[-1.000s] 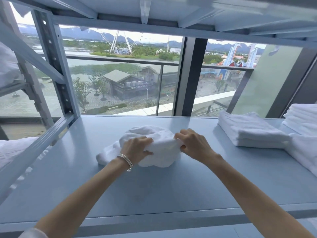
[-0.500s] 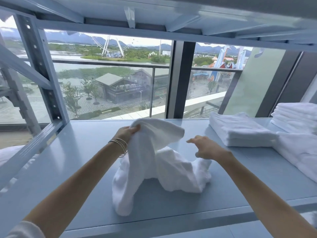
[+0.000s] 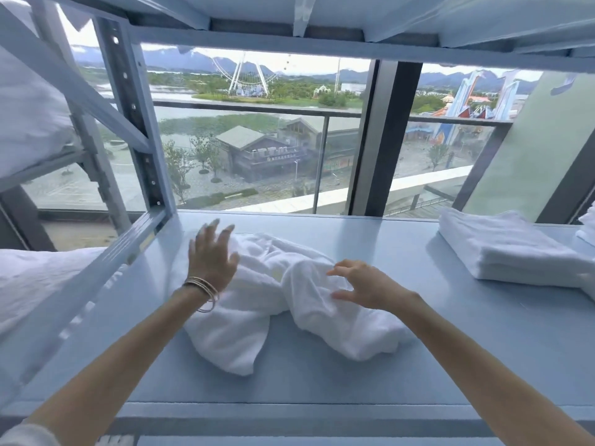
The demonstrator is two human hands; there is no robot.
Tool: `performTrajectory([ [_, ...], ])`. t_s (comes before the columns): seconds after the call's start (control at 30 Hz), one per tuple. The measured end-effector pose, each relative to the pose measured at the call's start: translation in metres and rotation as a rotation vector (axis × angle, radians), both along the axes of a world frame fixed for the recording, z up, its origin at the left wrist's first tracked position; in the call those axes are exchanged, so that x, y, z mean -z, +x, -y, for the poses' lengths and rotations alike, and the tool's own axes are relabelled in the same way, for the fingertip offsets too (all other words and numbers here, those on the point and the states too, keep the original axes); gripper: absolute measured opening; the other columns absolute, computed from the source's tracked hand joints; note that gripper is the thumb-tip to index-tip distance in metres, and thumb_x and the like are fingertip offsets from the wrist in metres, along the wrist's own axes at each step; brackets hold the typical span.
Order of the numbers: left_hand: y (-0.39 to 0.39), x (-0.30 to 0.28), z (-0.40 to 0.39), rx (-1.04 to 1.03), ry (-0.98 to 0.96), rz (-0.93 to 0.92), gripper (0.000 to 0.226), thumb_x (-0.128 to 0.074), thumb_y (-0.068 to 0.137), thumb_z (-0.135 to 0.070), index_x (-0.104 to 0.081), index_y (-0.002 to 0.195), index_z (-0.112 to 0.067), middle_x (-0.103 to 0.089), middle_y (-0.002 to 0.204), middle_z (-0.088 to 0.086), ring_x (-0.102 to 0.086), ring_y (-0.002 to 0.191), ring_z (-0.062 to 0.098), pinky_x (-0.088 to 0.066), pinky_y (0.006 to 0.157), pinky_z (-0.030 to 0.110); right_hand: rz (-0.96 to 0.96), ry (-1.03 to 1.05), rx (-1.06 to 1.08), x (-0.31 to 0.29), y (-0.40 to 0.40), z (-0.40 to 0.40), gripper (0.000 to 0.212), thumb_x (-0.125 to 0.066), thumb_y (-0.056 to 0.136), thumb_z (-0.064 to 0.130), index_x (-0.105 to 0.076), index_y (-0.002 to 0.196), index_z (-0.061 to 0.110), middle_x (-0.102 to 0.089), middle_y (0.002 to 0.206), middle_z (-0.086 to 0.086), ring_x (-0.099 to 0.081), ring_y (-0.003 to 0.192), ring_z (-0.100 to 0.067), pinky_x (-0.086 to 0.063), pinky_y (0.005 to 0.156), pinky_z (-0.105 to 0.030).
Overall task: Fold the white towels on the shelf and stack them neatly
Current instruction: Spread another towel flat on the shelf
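Behind the pale blue shelf we've got a big window looking out on a Ferris wheel, some water and a dark-roofed building. Dead centre on the shelf sits the crumpled white towel, bunched up in a heap with two lobes trailing toward us at about 6 o'clock. Our left hand is at the towel's 10 o'clock edge, fingers spread wide apart and straight, palm down on or just over the cloth; we can't quite tell if it's pressing. A few thin bangles sit on that wrist. Our right hand hovers at the towel's 3 o'clock side, fingers loosely curved and apart, thumb away from the index, fingertips touching or just above the fabric, gripping nothing. Out at 2 o'clock, well apart from the messy one, there's a folded stack of towels, with more white linen just beyond it at the frame's edge. Off at 9 o'clock, outside the shelf frame, there's white bedding.
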State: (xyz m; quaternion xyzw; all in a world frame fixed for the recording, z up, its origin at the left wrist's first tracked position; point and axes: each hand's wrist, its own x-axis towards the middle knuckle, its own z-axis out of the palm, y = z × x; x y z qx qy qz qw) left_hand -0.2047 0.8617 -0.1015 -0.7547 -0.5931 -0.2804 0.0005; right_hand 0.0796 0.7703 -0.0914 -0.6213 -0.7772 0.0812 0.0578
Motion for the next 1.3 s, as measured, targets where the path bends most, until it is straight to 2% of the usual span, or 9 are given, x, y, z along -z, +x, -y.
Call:
performTrajectory([
  [0.2, 0.029, 0.037, 0.065, 0.212, -0.300, -0.454, 0.071, -0.045, 0.090, -0.050, -0.012, 0.149, -0.028, 0.001, 0.158, -0.005, 0.006, 0.145, 0.022, -0.003, 0.109, 0.065, -0.059, -0.120, -0.121, 0.017, -0.046, -0.001, 0.091, -0.070, 0.076, 0.050, -0.021, 0.147, 0.024, -0.023, 0.148, -0.002, -0.021, 0.136, -0.021, -0.022, 0.112, -0.036],
  [0.33, 0.026, 0.056, 0.073, 0.212, -0.309, -0.569, 0.063, -0.048, 0.089, -0.039, -0.022, 0.144, -0.025, 0.003, 0.157, -0.006, 0.009, 0.145, 0.024, -0.012, 0.107, 0.066, 0.061, 0.049, -0.197, 0.040, -0.053, 0.005, 0.044, -0.067, 0.077, 0.027, -0.053, 0.119, 0.023, -0.049, 0.116, -0.007, -0.054, 0.098, -0.028, -0.040, 0.073, -0.032],
  [0.5, 0.000, 0.063, 0.051, 0.332, -0.135, -0.582, 0.048, -0.084, 0.035, -0.013, -0.062, 0.077, -0.021, -0.061, 0.126, 0.003, -0.062, 0.110, 0.030, -0.057, 0.066, 0.045, 0.135, -0.013, -0.153, 0.019, -0.018, -0.017, 0.013, -0.059, 0.068, 0.015, -0.059, 0.081, 0.016, -0.063, 0.087, -0.008, -0.058, 0.077, -0.028, -0.044, 0.063, -0.033],
  [0.6, -0.025, 0.063, 0.038, 0.324, 0.079, -0.518, 0.008, -0.057, 0.058, -0.011, -0.059, 0.057, -0.018, -0.072, 0.100, 0.004, -0.071, 0.081, 0.023, -0.055, 0.052, 0.030, 0.382, 0.043, 0.077, -0.011, 0.027, -0.039, 0.019, -0.054, 0.077, 0.012, -0.061, 0.094, 0.015, -0.062, 0.102, -0.008, -0.060, 0.094, -0.028, -0.046, 0.070, -0.031],
  [0.77, -0.046, 0.050, 0.032, 0.011, -0.110, -0.541, 0.026, -0.043, 0.089, -0.006, -0.064, 0.100, -0.017, -0.039, 0.148, 0.002, -0.040, 0.133, 0.019, -0.030, 0.104, 0.051, 0.487, 0.204, 0.617, -0.027, 0.061, -0.041, 0.035, -0.041, 0.091, 0.000, -0.051, 0.124, 0.006, -0.038, 0.131, -0.017, -0.042, 0.119, -0.032, -0.040, 0.096, -0.038],
  [0.93, 0.002, 0.035, 0.049, 0.293, 0.253, -0.381, 0.015, -0.062, 0.054, -0.011, -0.065, 0.068, -0.018, -0.070, 0.099, 0.008, -0.068, 0.088, 0.027, -0.052, 0.082, 0.049, 0.076, 0.254, 0.087, 0.017, -0.003, -0.023, 0.043, -0.052, 0.091, 0.017, -0.050, 0.134, 0.015, -0.036, 0.145, -0.014, -0.035, 0.132, -0.029, -0.029, 0.108, -0.036],
  [1.07, 0.048, 0.052, 0.067, 0.464, 0.115, -0.498, 0.038, -0.063, 0.058, -0.035, -0.067, 0.094, -0.025, -0.067, 0.109, 0.000, -0.065, 0.102, 0.023, -0.049, 0.091, 0.045, 0.190, -0.048, -0.022, 0.061, -0.036, -0.018, 0.048, -0.048, 0.092, 0.044, -0.040, 0.138, 0.031, -0.037, 0.143, -0.003, -0.036, 0.130, -0.025, -0.033, 0.104, -0.044],
  [1.2, 0.046, 0.054, 0.064, 0.266, -0.188, -0.723, 0.053, -0.055, 0.081, -0.029, -0.042, 0.131, -0.021, -0.027, 0.150, 0.006, -0.017, 0.142, 0.030, -0.013, 0.105, 0.066, 0.148, 0.038, 0.064, 0.075, -0.019, -0.013, 0.031, -0.044, 0.088, 0.010, -0.055, 0.116, 0.019, -0.050, 0.122, -0.004, -0.049, 0.114, -0.029, -0.043, 0.089, -0.038],
  [1.3, 0.028, 0.049, 0.058, 0.351, -0.181, -0.736, 0.046, -0.059, 0.076, -0.024, -0.049, 0.121, -0.021, -0.030, 0.146, 0.006, -0.023, 0.139, 0.029, -0.017, 0.101, 0.070, 0.261, 0.014, 0.191, 0.055, 0.010, -0.007, 0.027, -0.046, 0.085, 0.009, -0.062, 0.105, 0.016, -0.060, 0.114, -0.003, -0.057, 0.108, -0.027, -0.045, 0.082, -0.033],
])
